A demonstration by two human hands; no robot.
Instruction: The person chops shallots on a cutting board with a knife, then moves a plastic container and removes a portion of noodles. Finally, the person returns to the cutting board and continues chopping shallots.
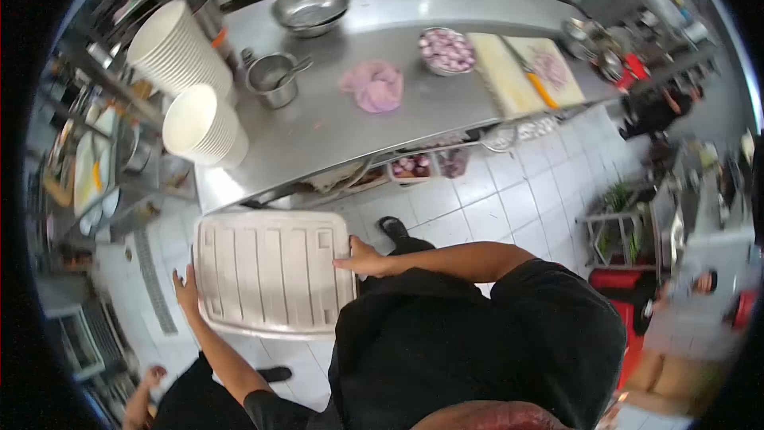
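A large beige plastic storage box with a ribbed lid is held level between my two hands, in front of the steel table. My right hand grips its right edge, with fingertips over the lid's rim. At the left edge is my left hand, its fingers curled against the side and partly hidden. Only the top of the box shows, so its contents are out of sight.
On the steel table are stacked white tubs, a metal pot, a pink cloth, a bowl of peeled shallots and a yellow-handled knife on a cutting board. Another person stands close at lower left.
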